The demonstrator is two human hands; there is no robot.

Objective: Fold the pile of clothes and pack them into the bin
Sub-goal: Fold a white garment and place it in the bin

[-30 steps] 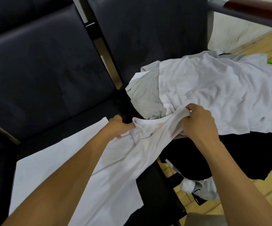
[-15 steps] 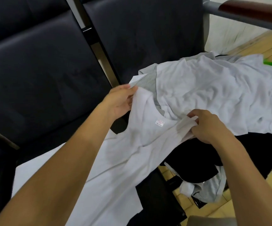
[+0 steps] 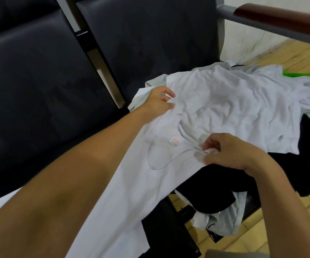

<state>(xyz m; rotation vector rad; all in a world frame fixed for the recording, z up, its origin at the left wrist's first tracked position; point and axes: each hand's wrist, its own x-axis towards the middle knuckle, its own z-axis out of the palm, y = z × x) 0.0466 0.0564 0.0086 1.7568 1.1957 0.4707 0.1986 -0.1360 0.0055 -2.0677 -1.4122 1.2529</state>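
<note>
A white T-shirt [image 3: 128,183] lies stretched from the left seat up onto the clothes pile, its neckline and small label facing up. My left hand [image 3: 158,103] grips the shirt's far shoulder at the pile's left edge. My right hand [image 3: 230,151] pinches the near shoulder beside the collar. The pile [image 3: 243,112] on the right seat has another white shirt on top, grey cloth under it and black garments [image 3: 299,164] below. No bin is in view.
Dark padded bench seats [image 3: 39,90] with a metal frame between the backrests fill the left and back. A wooden armrest [image 3: 280,17] runs at top right. A green item [image 3: 295,73] lies on the wooden floor [image 3: 299,58] behind the pile.
My left hand has carried its shoulder of the shirt up and to the right onto the pile. The collar has spread open, and my right hand has stayed near the collar.
</note>
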